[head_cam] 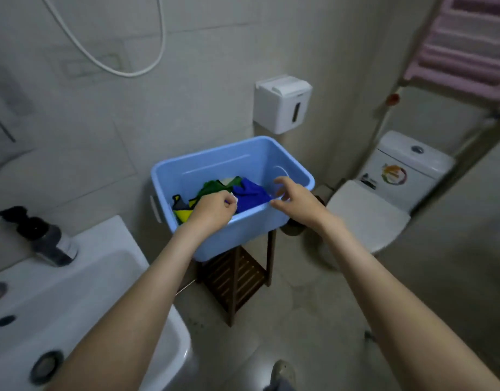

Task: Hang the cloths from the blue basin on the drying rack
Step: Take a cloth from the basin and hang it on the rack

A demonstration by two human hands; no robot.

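The left hand [212, 206] is pinching a white scrap [233, 199] inside the blue basin [243, 235], with cloths [250, 194] lying just beyond its knuckles. The right hand [292, 197] is hovering relaxed over the rim beside it, and the drying rack [466, 43] is hanging well above-right.

Straight up from the left hand's [212, 207] grip in the cloths [249, 194], the air is free. The basin's [203, 158] near wall stands under that wrist, and its far wall lies beyond the grip. The right hand [294, 196] hovers just right of it. Up and right, open air reaches the rack [466, 43]. The box [282, 104] juts out beyond, the toilet [367, 213] stands right and the sink [82, 277] left.
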